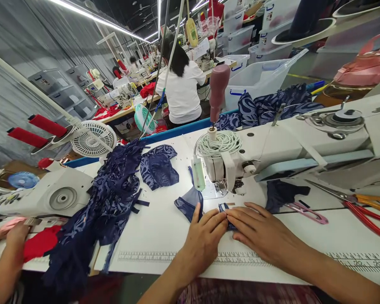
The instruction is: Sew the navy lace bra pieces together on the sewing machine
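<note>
Just in front of the sewing machine's needle area, a navy fabric piece with a sheer panel lies on the white table. My left hand has bent fingers closed on its right part, thumb stretched toward the sheer panel. From the other side my right hand presses the same cloth with its fingertips, thumb tucked low and the index finger apart. Both hands' fingertips nearly meet over the cloth, hiding much of it. Left of them rest a cut patterned navy piece and a heap of navy pieces.
Red-handled scissors, a pink clip-like tool and a dark navy scrap lie right. A ruler strip runs along the front edge. At left, a co-worker's hand is beside red fabric. A person sits ahead.
</note>
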`<state>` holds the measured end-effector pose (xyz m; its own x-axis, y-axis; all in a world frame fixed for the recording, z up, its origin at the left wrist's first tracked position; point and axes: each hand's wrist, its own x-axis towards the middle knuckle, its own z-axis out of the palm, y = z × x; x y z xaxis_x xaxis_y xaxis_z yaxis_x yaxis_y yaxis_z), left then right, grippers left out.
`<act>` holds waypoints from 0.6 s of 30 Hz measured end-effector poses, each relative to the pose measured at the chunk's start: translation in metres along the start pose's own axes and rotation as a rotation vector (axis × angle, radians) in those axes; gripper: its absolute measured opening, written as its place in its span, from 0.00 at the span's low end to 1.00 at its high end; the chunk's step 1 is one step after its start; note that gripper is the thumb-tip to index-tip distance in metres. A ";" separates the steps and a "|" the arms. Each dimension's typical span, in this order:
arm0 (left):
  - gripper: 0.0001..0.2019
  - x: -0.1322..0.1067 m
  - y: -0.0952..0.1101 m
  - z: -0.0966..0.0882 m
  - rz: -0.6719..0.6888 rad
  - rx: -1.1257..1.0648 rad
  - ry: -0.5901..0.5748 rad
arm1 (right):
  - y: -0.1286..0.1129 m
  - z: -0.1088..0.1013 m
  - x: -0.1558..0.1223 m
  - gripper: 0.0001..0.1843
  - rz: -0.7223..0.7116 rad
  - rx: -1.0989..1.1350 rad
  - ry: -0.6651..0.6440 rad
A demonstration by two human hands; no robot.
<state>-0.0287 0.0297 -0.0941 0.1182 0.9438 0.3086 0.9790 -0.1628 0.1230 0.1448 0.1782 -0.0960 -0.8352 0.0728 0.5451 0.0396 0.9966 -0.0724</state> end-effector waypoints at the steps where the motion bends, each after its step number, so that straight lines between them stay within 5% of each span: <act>1: 0.20 0.000 -0.001 -0.003 -0.019 0.005 0.011 | 0.000 0.001 -0.001 0.17 0.004 -0.002 -0.001; 10: 0.16 -0.048 -0.036 -0.040 -0.472 0.434 0.109 | 0.011 0.002 -0.019 0.17 0.004 -0.016 0.008; 14: 0.15 -0.057 -0.029 -0.043 -0.453 0.384 0.176 | 0.012 0.002 -0.019 0.18 -0.018 -0.022 0.016; 18: 0.14 -0.033 -0.009 -0.039 -0.299 0.212 0.265 | 0.011 0.003 -0.018 0.18 -0.015 -0.035 0.021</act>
<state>-0.0476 -0.0115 -0.0689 -0.1947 0.8295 0.5235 0.9793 0.1945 0.0559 0.1589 0.1879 -0.1092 -0.8243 0.0585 0.5631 0.0467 0.9983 -0.0353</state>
